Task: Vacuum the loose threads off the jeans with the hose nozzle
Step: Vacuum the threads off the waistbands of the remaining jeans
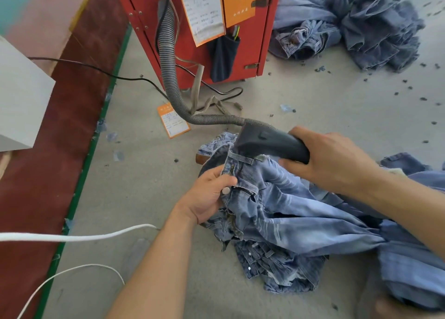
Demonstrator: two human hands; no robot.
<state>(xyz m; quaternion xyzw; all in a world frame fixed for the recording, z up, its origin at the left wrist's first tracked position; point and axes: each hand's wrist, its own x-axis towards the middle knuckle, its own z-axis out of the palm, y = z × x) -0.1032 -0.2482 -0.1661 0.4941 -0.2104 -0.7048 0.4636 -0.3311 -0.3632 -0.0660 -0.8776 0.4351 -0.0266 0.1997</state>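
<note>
Right hand fingers wrap the nozzle on the jeans; left hand fingers pinch the waistband.

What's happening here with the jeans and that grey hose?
A person is vacuuming jeans. Their left hand grips the waistband near the metal button, holding the denim up, while the right hand holds the dark hose nozzle with its mouth against the waistband. The ribbed hose runs back to a red machine. More jeans lie piled behind.

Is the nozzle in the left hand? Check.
No, the right hand grips the nozzle, while the left hand holds the jeans at the waistband.
</note>
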